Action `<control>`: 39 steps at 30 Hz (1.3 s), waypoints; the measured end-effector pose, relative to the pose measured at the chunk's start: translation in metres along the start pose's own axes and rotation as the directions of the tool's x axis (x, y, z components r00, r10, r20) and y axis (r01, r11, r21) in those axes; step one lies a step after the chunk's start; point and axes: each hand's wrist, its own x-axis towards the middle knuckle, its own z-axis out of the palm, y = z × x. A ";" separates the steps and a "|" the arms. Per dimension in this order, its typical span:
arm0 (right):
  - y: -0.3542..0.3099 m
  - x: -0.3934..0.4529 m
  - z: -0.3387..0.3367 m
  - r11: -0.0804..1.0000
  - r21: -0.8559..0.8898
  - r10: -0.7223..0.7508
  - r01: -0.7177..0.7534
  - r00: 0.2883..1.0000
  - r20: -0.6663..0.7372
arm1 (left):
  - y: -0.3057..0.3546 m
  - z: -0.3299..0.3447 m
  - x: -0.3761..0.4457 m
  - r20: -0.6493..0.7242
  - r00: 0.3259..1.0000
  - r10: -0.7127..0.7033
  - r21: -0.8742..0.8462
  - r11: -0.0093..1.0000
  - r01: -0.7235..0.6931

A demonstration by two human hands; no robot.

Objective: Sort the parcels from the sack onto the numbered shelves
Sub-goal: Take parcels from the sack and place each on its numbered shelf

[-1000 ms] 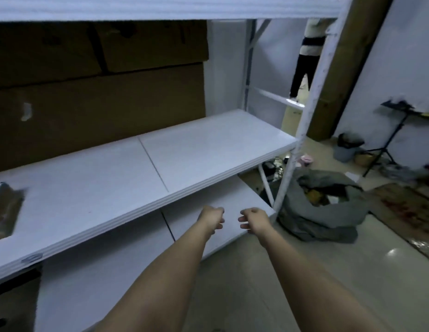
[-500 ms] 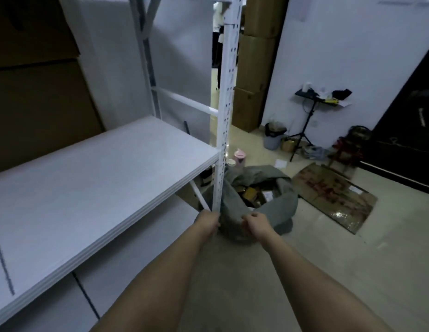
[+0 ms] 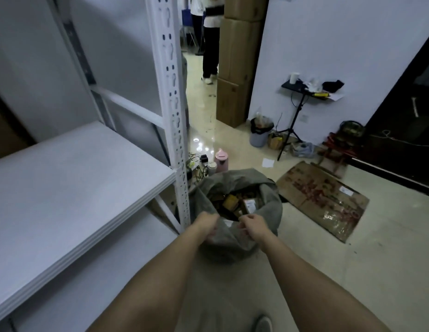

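A grey sack stands open on the floor beside the white shelf post. Several brown parcels show inside its mouth. My left hand grips the near left part of the sack's rim. My right hand grips the near right part of the rim, with a fold of grey cloth between the two hands. The white shelf board on the left is bare in view, and a lower board lies beneath it.
A flattened cardboard sheet lies on the floor to the right. Behind the sack stand a pink bottle, cables, a grey bin and a tripod stand. A person stands in the doorway by stacked boxes.
My view has swung from the shelf to the sack on the floor. Both hands have reached forward and down and taken hold of the sack's near rim.
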 end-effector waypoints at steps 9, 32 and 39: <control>-0.051 0.143 -0.115 0.957 -0.279 -0.067 0.077 0.997 0.044 | 0.077 0.071 0.089 -0.033 0.996 -0.082 -0.078 0.994 0.079; -0.045 0.378 -0.106 0.724 -0.674 0.102 0.146 0.944 0.314 | 0.104 0.088 0.292 -0.129 0.910 -0.393 -0.117 0.918 0.380; -0.005 0.444 -0.081 0.693 -0.692 0.177 0.204 0.882 0.437 | 0.075 0.116 0.354 -0.223 0.881 -0.417 -0.218 0.902 0.372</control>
